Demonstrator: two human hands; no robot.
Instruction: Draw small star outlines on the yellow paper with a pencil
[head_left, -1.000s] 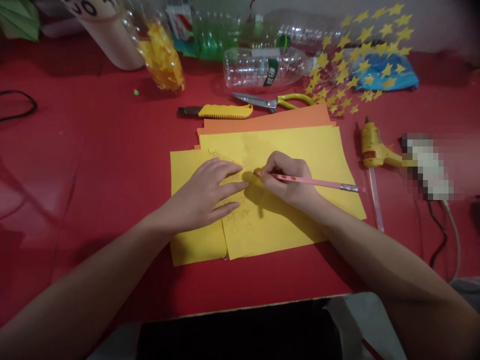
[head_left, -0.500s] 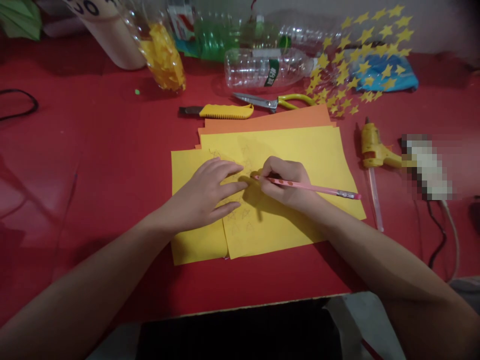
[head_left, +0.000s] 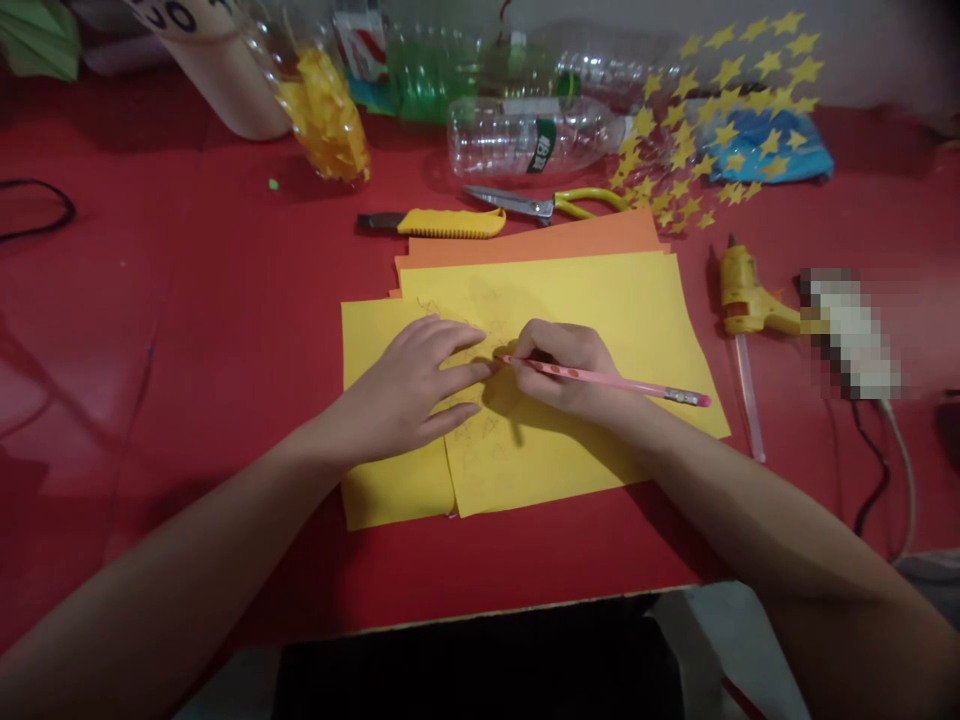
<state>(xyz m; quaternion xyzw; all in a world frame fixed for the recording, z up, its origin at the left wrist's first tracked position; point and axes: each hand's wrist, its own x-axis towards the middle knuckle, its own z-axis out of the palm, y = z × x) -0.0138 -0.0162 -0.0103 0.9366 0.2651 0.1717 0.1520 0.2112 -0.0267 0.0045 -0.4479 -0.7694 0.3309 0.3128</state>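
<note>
My right hand is closed around a pink pencil, its tip down at the surface of a yellow sheet of paper. Flat on the paper, fingers spread, lies my left hand, its fingertips close to the pencil's point. Several small stars drawn in pencil show on the sheet near my left fingers; some are hidden beneath them. A second yellow sheet sticks out on the left, and orange paper peeks out behind.
Beyond the paper lie a yellow box cutter and yellow-handled scissors. Plastic bottles and a spray of yellow stars stand behind. To the right rests a yellow glue gun on the red table.
The pencil's tip and my right hand have shifted slightly left, and the pencil's eraser end has dipped a little. My left hand keeps its place on the paper.
</note>
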